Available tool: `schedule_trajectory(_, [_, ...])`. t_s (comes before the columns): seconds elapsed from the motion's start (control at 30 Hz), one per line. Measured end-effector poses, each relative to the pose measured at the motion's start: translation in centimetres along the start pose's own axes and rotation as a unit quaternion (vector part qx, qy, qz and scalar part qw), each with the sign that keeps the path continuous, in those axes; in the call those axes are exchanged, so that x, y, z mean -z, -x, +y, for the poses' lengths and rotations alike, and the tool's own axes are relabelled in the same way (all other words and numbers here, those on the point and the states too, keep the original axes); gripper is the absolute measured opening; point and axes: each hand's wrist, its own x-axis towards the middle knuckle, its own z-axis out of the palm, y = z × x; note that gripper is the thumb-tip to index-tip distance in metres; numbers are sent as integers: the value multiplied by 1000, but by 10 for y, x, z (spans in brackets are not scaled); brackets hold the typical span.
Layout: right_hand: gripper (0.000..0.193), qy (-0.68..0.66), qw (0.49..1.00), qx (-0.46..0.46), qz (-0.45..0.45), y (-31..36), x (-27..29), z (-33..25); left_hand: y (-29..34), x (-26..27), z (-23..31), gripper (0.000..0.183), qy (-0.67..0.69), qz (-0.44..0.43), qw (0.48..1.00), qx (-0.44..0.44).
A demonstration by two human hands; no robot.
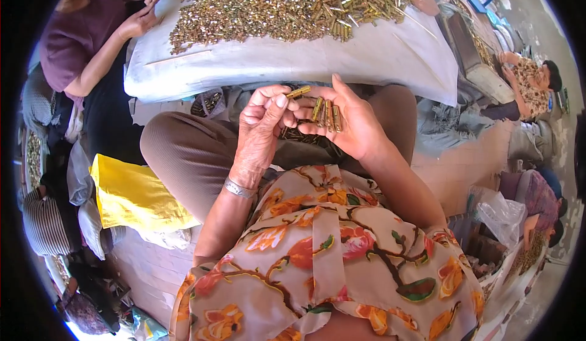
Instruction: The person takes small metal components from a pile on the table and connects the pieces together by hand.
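Note:
Above my lap, my left hand (259, 130) pinches a small gold-coloured metal cylinder (299, 92) between thumb and fingers. Several similar brass-coloured cylinders (328, 116) lie side by side across the fingers of my right hand (359, 124), whose palm faces up and whose thumb stands out. The fingertips of both hands come close together. Below them, partly hidden by my hands, more metal pieces (305, 137) lie in my lap. Beyond my hands, a large heap of small gold-coloured metal parts (262, 11) covers much of a table with a white cover (293, 66).
Thin sticks (177, 58) lie on the white cover. At the table's left a person in a purple top (91, 42) handles something small. A yellow sack (137, 194) lies by my left knee. Other people sit at the right, near a wooden trough (479, 66) and a clear plastic bag (497, 213).

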Motion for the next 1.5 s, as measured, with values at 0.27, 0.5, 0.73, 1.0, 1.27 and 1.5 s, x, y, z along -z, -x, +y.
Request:
schedule_trajectory(0.27, [61, -68, 997, 33, 34, -6, 7, -1, -5, -23, 7, 15, -294, -47, 949, -105])
schedule_trajectory(0.5, [59, -73, 993, 47, 75, -11, 12, -1, -16, -12, -3, 16, -468, -39, 871, -143])
schedule_trajectory(0.73, [63, -123, 988, 68, 70, -19, 13, -8, -19, -1, -10, 16, -377, 11, 919, -113])
schedule_trajectory(1.0, [56, 371, 896, 139, 198, -22, 54, -9, -38, 9, -15, 18, -463, 116, 874, -98])
schedule_trajectory(1.27, [28, 560, 752, 194, 287, -55, 87, -85, -134, 7, -30, 21, -637, 53, 747, -183])
schedule_trajectory(1.5, [16, 746, 519, 275, 313, -115, 111, -114, -172, 0, -49, 12, -751, 14, 630, -195])
